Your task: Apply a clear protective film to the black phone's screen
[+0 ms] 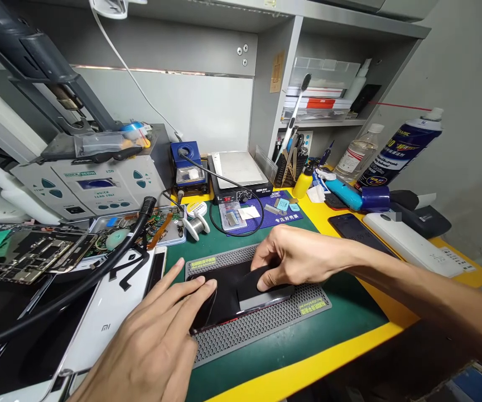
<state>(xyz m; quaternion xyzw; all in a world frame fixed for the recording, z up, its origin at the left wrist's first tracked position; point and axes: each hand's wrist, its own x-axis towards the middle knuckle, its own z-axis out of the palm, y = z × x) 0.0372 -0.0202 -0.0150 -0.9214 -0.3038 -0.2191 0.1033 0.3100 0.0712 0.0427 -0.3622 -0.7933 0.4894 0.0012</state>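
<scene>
Pinches a black wedge-shaped tool with a grey edge between the thumb and bent fingers of the right hand, low against a glossy black panel. Lays the left hand at the panel's left end, with fingers extended and unclenched, grasping nothing, and fingertips on the dark surface. For the panel, lies flat on a grey perforated pad upon a green mat, front and centre. Beyond, on a purple mat, includes a small clear box with a silvery piece inside, too small to name. To the left, includes a shallow tray heaped with circuit boards, and farther back a blue stand containing a whitish block. At the back right, includes a black mesh holder packed with slim tools, including an upright toothbrush with dark bristles on top. Above, in a grey shelf compartment, includes a clear plastic box stacked over flatter cases; cannot tell the contents. Farther right, includes a capped clear bottle with a red-and-white label, just beside a tilted blue spray can.
</scene>
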